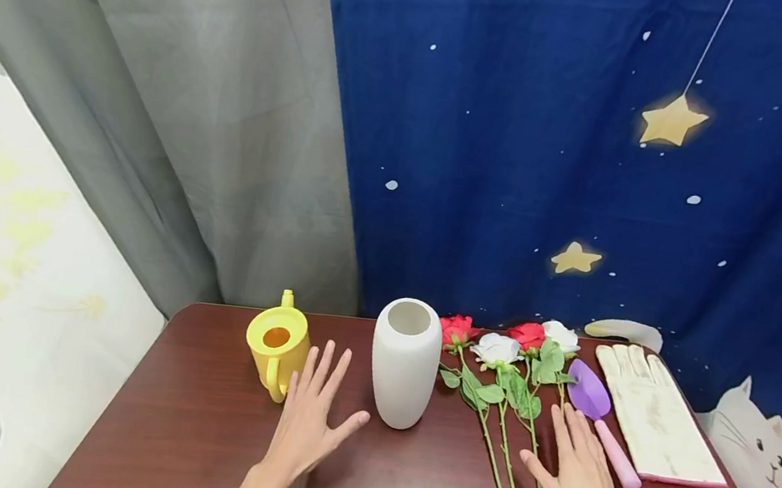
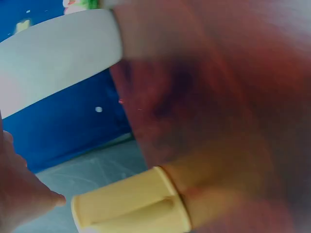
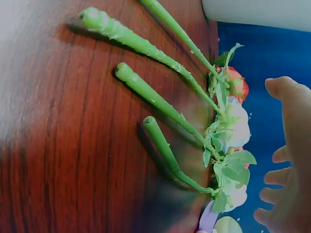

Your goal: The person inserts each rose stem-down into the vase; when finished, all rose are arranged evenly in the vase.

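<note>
My left hand [image 1: 306,425] hovers with spread fingers between a yellow watering can [image 1: 277,345] and a tall white vase [image 1: 404,368]. It holds nothing. In the left wrist view the can [image 2: 131,204] lies beyond the thumb side, and the vase [image 2: 58,53] shows at upper left. On the right, my right hand [image 1: 580,475] has its fingers stretched over the stems of artificial roses, near a purple trowel [image 1: 614,446]. Two roses are red [image 1: 457,331] and two are white [image 1: 497,349]. The right wrist view shows the stems [image 3: 155,99] lying apart from that hand [image 3: 291,160].
A white work glove [image 1: 661,419] with a pink cuff edge lies at the right of the brown table [image 1: 181,432]. Behind the table hang a grey curtain [image 1: 226,127] and a dark blue starry curtain [image 1: 512,144]. The vase mouth faces up.
</note>
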Demonstrator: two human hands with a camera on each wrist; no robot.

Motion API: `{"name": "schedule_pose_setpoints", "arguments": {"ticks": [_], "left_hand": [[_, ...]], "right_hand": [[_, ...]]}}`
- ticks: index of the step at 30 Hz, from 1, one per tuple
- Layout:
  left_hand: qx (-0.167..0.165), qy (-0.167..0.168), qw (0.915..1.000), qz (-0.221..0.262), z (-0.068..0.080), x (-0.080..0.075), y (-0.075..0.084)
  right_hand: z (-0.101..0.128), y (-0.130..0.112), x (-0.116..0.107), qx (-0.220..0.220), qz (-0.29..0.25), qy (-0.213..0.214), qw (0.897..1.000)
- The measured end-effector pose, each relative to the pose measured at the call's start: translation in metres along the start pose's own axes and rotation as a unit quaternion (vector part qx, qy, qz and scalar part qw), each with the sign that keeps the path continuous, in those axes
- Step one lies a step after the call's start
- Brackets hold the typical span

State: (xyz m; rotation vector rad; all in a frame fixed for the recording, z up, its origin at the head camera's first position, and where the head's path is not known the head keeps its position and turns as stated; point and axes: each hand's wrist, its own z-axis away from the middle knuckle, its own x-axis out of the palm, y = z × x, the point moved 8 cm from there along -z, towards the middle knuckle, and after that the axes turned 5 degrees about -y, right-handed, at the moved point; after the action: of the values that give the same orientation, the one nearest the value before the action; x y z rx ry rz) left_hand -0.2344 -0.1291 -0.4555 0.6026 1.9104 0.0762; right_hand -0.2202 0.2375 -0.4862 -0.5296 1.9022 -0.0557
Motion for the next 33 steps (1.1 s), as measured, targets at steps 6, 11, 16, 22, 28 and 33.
{"name": "schedule_pose_setpoints", "arguments": {"ticks": [6,11,16,22,28,33], "left_hand": [[-0.006,0.009,0.9971,0.075,-0.02,-0.012,0.013],[0.005,0.004,0.9904,0.138,-0.041,-0.018,0.033],[-0.04,-0.007,0.9714,0.234,-0.057,-0.018,0.041],[-0.113,0.005,0.9419,0.317,-0.065,-0.014,0.041],[-0.111,0.044,0.9406,0.318,-0.072,-0.01,0.049],[-0.107,0.074,0.9392,0.318,-0.073,-0.005,0.052]], "right_hand": [[0.004,0.009,0.013,0.04,-0.041,-0.057,0.997],[0.009,0.022,0.017,0.067,-0.071,-0.053,0.994],[0.009,0.034,0.022,0.109,-0.105,-0.063,0.986],[-0.001,0.039,0.026,0.137,-0.116,-0.086,0.98],[-0.02,0.046,0.032,0.166,-0.126,-0.114,0.971],[-0.038,0.055,0.037,0.183,-0.125,-0.111,0.969]]}}
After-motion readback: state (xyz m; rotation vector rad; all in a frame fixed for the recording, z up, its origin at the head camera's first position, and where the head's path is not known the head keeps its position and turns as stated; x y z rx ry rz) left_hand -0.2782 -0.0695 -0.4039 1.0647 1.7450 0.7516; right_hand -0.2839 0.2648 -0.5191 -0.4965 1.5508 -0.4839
